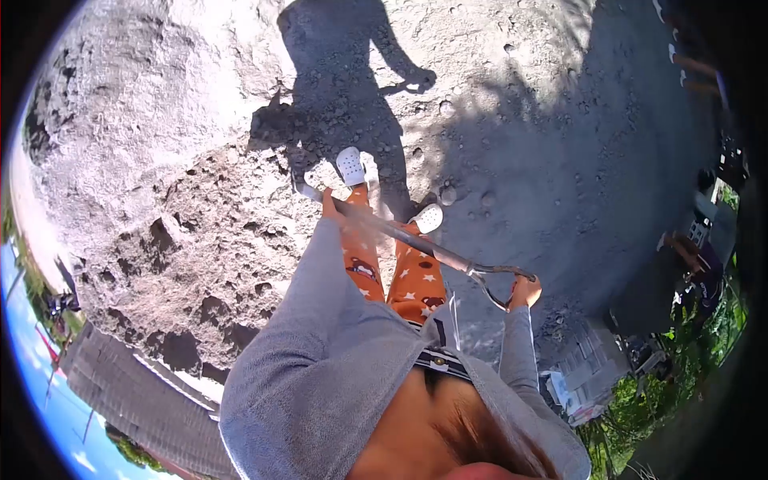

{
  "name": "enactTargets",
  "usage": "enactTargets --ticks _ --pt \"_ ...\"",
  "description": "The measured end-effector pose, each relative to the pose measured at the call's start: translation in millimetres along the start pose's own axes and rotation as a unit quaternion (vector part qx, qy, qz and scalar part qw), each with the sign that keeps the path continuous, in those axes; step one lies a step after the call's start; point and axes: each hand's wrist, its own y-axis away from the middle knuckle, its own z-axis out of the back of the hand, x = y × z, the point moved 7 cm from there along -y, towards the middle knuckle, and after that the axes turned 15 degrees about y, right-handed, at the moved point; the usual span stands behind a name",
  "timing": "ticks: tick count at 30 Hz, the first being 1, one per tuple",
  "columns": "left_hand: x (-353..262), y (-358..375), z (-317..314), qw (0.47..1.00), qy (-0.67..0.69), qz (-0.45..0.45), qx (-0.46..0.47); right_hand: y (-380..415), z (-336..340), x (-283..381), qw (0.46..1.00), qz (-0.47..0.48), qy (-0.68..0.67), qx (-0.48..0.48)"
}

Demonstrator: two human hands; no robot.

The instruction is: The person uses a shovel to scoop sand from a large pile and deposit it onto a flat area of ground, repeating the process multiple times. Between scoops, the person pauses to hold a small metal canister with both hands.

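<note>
A shovel [400, 233] with a worn shaft and a loop-shaped grip slants across the front of my legs. My left hand [330, 206] is closed around the lower shaft, close to the blade end. At the other end, my right hand [525, 292] wraps the far bar of the grip. The shovel's blade end, just above my left hand, is hard to make out against shadow and bright ground. Dusty grey soil [216, 232], rough and lumpy, lies to the left of my legs. My white clogs [350, 166] stand on the ground beyond the shaft.
Loose stones [448, 195] dot the ground ahead, where my shadow [340, 88] falls. At the right edge another person [704, 268] is partly visible, with more limbs higher up. A grey roof [144, 400] is at lower left; green plants [648, 416] are at lower right.
</note>
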Motion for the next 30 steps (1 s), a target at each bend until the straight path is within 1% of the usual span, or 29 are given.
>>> enactTargets --ticks 1,2,3,4,5,6,8,10,11,12,13,14,15,16,18,19,20,21,22,23,24,25,26,27,28,29,30 --pt "19.0 23.8 -9.4 0.999 -0.016 0.047 0.013 -16.3 12.5 -13.3 0.999 0.024 0.023 -0.013" --pt "29.8 20.4 -9.5 0.999 -0.022 0.005 0.028 -30.0 27.3 -29.5 0.997 0.043 0.049 -0.029" --pt "42.4 24.9 -8.7 0.997 -0.06 0.026 0.042 -35.0 46.3 -38.0 0.994 0.052 0.078 -0.048" --pt "55.9 35.7 -14.5 0.994 -0.103 -0.016 0.046 -40.7 65.4 -42.6 0.99 0.06 0.109 -0.066" --pt "69.9 41.5 -14.5 0.992 -0.122 -0.001 0.018 -51.8 79.2 -54.6 0.992 0.058 0.101 -0.057" --pt "85.4 45.3 -17.3 0.984 -0.175 0.034 0.018 -64.8 94.3 -65.4 0.992 0.061 0.098 -0.046" --pt "132.0 84.8 -37.7 0.974 -0.222 0.034 0.028 -86.1 135.1 -70.2 0.994 0.055 0.097 -0.014" --pt "191.3 129.9 -56.3 0.966 -0.227 0.122 0.035 -117.2 175.0 -83.1 0.997 0.048 0.059 -0.02" --pt "209.6 136.0 -62.1 0.959 -0.258 0.113 0.034 -130.7 195.8 -90.8 0.997 0.04 0.059 0.002" --pt "206.4 120.2 -77.5 0.856 -0.488 -0.075 0.151 -151.0 215.4 -100.1 0.997 0.036 0.059 0.019" --pt "232.8 134.9 -92.3 0.839 -0.512 -0.082 0.164 -173.0 231.7 -113.2 0.999 0.039 0.036 -0.011" --pt "261.1 163.2 -108.1 0.7 -0.678 -0.145 0.173 -193.4 247.5 -126.8 0.998 0.044 0.019 -0.041" --pt "296.9 202.5 -117.3 0.529 -0.805 -0.203 0.173 -209.6 265.3 -138.8 0.998 0.042 0.01 -0.049" --pt "348.0 247.6 -127.0 0.582 -0.769 -0.192 0.179 -229.3 283.9 -148.1 0.998 0.041 0.001 -0.056" --pt "361.9 200.2 -148.8 0.438 -0.841 -0.219 0.23 -270.3 314.9 -168.9 0.997 0.045 -0.021 -0.058" --pt "409.8 256.9 -166.4 0.297 -0.876 -0.333 0.183 -286.7 336.5 -175.6 0.997 0.036 -0.036 -0.061" --pt "439.4 273.5 -178.9 0.283 -0.878 -0.338 0.188 -304.5 356.4 -182.0 0.999 0.023 -0.015 -0.034" --pt "470.4 282.5 -188.9 0.239 -0.886 -0.347 0.192 -320.1 373.9 -190.4 1.0 0.012 0.011 -0.008" --pt "497.7 283.4 -197.4 0.197 -0.893 -0.354 0.196 -334.0 388.2 -198.9 1.0 0.005 0.005 -0.013" --pt "526.7 279.0 -206.7 0.192 -0.895 -0.343 0.212 -352.2 404.7 -208.6 0.999 -0.004 -0.036 -0.021" --pt "554.2 272.0 -216.0 0.202 -0.899 -0.314 0.229 -371.8 418.8 -217.2 0.997 -0.012 -0.076 -0.028" --pt "582.4 263.2 -226.1 0.224 -0.901 -0.278 0.245 -392.8 430.9 -225.4 0.996 -0.017 -0.078 -0.032" --pt "611.8 250.0 -235.7 0.28 -0.896 -0.22 0.264 -417.0 441.3 -234.8 0.997 -0.024 -0.075 -0.017" --pt "641.9 233.4 -245.6 0.361 -0.88 -0.146 0.274 -443.5 452.1 -244.0 0.997 -0.031 -0.072 -0.003" --pt "675.3 215.3 -255.8 0.446 -0.849 -0.068 0.274 -472.4 463.7 -252.4 0.997 -0.037 -0.07 0.01" --pt "705.1 198.1 -263.5 0.545 -0.798 0.018 0.258 -498.8 470.8 -265.9 0.994 -0.05 -0.093 0.015" --pt "732.9 180.9 -272.5 0.643 -0.727 0.102 0.22 -522.9 480.4 -279.2 0.991 -0.064 -0.119 0.018"
